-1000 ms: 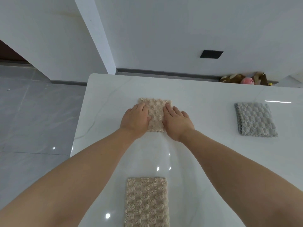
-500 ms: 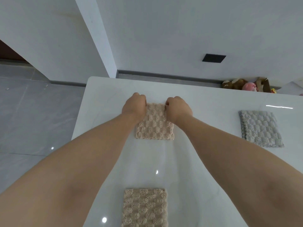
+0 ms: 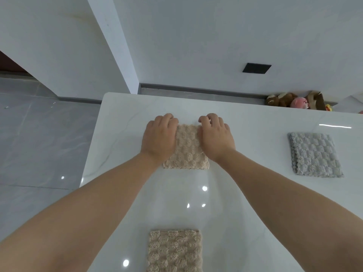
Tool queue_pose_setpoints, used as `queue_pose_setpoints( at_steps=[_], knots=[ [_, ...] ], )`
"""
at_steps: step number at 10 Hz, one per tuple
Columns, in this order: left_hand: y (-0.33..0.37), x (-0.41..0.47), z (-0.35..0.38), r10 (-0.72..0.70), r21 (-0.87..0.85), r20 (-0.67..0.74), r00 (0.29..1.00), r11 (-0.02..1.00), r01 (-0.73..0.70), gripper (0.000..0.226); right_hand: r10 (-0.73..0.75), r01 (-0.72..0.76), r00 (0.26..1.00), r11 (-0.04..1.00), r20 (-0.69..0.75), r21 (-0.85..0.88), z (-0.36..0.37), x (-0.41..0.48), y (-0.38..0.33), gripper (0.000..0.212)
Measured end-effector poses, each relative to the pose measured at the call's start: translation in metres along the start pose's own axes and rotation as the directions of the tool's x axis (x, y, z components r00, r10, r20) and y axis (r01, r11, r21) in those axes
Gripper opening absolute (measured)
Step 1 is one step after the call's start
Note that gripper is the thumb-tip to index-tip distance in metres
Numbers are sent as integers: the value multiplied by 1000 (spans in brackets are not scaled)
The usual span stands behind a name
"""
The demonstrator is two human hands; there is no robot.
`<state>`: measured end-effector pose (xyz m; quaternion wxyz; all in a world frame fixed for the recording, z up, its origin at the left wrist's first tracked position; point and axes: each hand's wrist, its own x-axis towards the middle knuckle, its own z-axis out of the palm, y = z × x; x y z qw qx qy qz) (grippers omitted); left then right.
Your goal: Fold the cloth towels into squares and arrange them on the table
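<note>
1. Towels first, nearest you: a folded beige towel lies flat at the near edge of the desk, cut off by the bottom of the view. It looks finished, so leave it alone.
2. Your forearms reach out over bare, glossy desk between that towel and the one you are working on.
3. The middle beige towel sits flat at the centre of the desk, already close to square. Your left hand covers its left side and your right hand its right, fingers curled over the far edge.
4. On the grip: both hands lie palm-down with fingers bent at the far corners. Whether they pinch the cloth or only press on it, you cannot tell from here.
5. To do this step well, press evenly on both sides, square the far edge with the near one, and lift off straight up so the plush layers do not spring or slide on the slick top.
6. Well apart on the right lies a folded grey towel, slightly skewed; match its spacing.
7. Beyond the desk stand a white wall, a dark wall plate, grey floor tiles at left, and plush toys by the skirting.
</note>
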<state>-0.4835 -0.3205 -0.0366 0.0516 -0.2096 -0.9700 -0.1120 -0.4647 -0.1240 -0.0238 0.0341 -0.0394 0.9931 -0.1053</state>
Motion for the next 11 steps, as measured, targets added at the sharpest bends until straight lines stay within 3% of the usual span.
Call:
queue_pose_setpoints(
  at_steps=[1,2,3,4,5,7,9,10,11],
  knots=[
    [-7,-20,14,207,104,90,974,971,-216,50,-150,155,985,986,81,-61,2,-15,6,50],
    [-13,-27,14,160,142,339,927,965,-218,74,-101,148,929,983,356,-109,8,-22,13,70],
    [-12,-17,5,139,175,478,867,953,-249,84,-94,169,902,975,422,-144,7,-20,15,77],
    [-14,-13,-4,181,210,496,849,924,-319,102,-150,222,920,961,362,-167,1,-21,15,79],
    [-25,-20,-2,199,226,546,814,900,-371,109,-188,286,892,939,410,-192,6,-29,20,74],
    [-29,-19,-2,192,223,549,814,904,-364,119,-191,294,880,939,434,-181,1,-31,15,85],
    [-29,-22,-12,128,196,632,765,928,-318,140,-140,288,844,933,517,-217,1,-43,18,99],
    [-24,-20,-25,76,243,623,779,928,-284,144,-152,288,869,929,470,-234,-13,-45,13,100],
    [-30,-73,-43,24,255,561,827,946,-200,141,-169,242,901,960,400,-140,-27,-94,16,92]
  ],
)
